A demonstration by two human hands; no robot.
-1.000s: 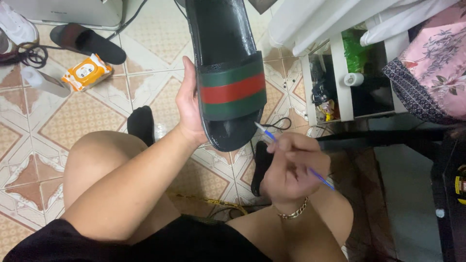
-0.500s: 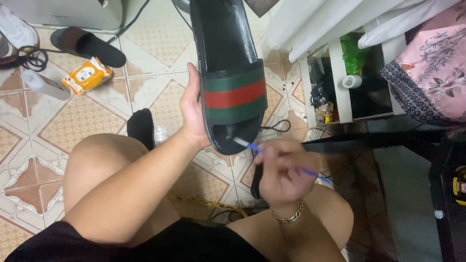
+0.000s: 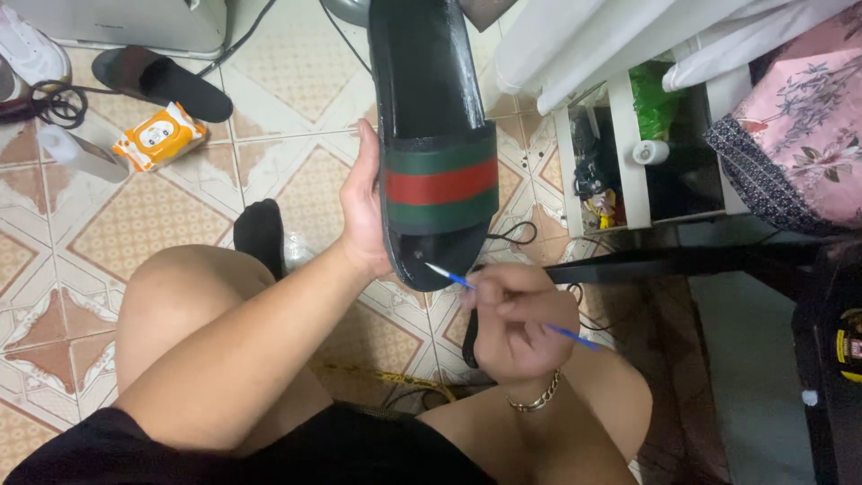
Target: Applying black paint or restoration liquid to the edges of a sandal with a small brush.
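Tiled floor, beige and brown diamond pattern [image 3: 135, 216], fills the view, seen past bare knees. My left hand [image 3: 364, 211] wraps the edge of a black rubber slide sandal with a green and red striped strap [image 3: 440, 184], thumb on the near side, fingers hidden behind the sole; sandal is held up off the floor, toe end toward me, heel at 12 o'clock. My right hand [image 3: 516, 319] pinches a thin blue-handled brush [image 3: 503, 305] between thumb and fingertips, white tip touching the toe end of the footbed at about 6 o'clock of the sandal.

Handling judgement: the sandal looks light, thick sole fairly stiff, surface glossy so maybe slick or wet; best hold is the side edge at the strap. Brush is light, thin, needs a pinch grip near mid-handle.

At 10 o'clock lie a second black sandal [image 3: 162, 81] and an orange wipes pack [image 3: 160, 136]. White shelf unit [image 3: 628, 153] sits at 2 o'clock, well apart.
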